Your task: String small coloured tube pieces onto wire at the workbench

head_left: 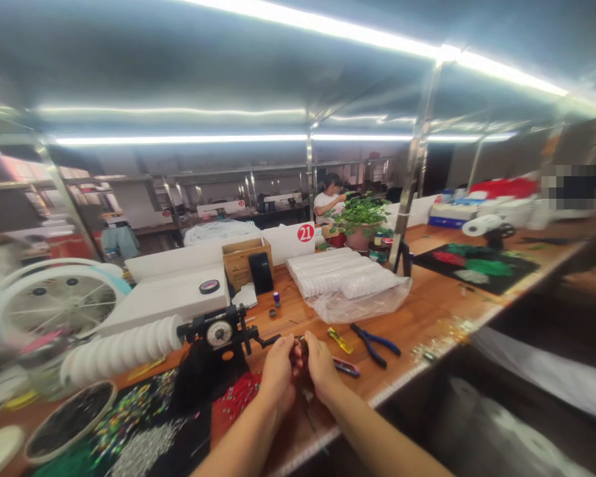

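Note:
My left hand and my right hand meet above the front of the wooden table. Their fingers are curled together around something small with a dark, brassy glint, too hidden to name. Left of them stands a black hand-crank winding machine with a dial, its crank reaching close to my left fingers. Red small pieces lie beside my left wrist. Just right of my right hand are a utility knife, a yellow-handled tool and blue-handled pliers.
A white ribbed roll extends left from the machine, above multicoloured beads and a round dark-filled tray. Behind are a cardboard box, phone, bagged white rolls and potted plant. Another person sits beyond.

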Demonstrator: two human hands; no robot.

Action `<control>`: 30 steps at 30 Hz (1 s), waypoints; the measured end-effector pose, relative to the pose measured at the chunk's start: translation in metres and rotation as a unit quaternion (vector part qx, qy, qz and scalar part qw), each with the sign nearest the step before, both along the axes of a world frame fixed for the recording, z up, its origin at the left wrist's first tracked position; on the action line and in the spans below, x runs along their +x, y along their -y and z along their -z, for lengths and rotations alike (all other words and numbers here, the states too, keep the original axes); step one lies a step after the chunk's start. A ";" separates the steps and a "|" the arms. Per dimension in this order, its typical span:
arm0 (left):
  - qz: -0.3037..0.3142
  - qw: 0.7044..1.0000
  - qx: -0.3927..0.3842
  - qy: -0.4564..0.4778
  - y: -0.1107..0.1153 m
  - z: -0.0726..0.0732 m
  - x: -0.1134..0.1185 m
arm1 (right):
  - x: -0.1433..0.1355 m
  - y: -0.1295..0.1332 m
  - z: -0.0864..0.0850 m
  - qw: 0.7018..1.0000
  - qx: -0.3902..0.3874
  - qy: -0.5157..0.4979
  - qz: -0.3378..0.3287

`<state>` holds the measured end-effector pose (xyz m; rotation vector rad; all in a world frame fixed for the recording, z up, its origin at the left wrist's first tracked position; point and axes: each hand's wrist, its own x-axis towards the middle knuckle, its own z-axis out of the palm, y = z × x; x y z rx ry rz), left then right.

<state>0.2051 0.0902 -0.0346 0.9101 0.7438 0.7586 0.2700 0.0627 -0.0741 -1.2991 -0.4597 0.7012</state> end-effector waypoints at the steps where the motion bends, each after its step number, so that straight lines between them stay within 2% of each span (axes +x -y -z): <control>1: 0.002 1.000 0.000 0.003 0.000 0.000 0.000 | 0.001 0.000 0.001 1.000 0.000 0.002 0.002; 18: 0.007 1.000 0.010 0.007 -0.003 0.006 0.000 | -0.002 0.007 -0.006 1.000 0.005 -0.008 0.010; 30: -0.003 1.000 0.002 0.007 0.001 0.003 -0.001 | -0.003 0.008 -0.011 1.000 0.004 -0.026 -0.004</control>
